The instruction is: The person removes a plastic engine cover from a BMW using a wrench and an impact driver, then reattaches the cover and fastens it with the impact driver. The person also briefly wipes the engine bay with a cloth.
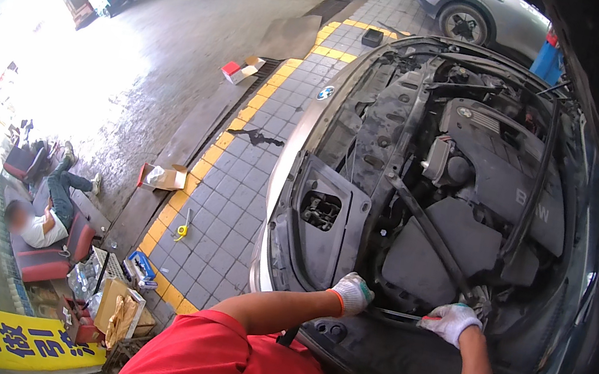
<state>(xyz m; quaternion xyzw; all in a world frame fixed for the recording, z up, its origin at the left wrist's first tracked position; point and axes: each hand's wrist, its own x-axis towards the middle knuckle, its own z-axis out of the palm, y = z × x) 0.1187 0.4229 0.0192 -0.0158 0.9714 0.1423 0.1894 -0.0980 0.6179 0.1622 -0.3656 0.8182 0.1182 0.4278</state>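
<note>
Both my hands wear whitish knit gloves and are at the near side of a car's open engine bay. My left hand [354, 294] is closed, by the front corner of the black front panel [349, 195]. Further right, my right hand [451, 322] has its fingers bent together beside the lower end of a black diagonal brace [430, 233]. A thin metal rod [398, 314] runs between the two hands, its ends hidden in the gloves. Beyond them lie a flat black cover [435, 253] and the large engine cover [509, 163].
On the grey tiles to the left lies a yellow-handled tool [183, 231]. Open cardboard boxes [165, 177] stand by the drain edge. A person [51, 225] reclines on a red-and-grey seat. Boxes of supplies [121, 308] sit lower left. A silver car [487, 12] is parked beyond.
</note>
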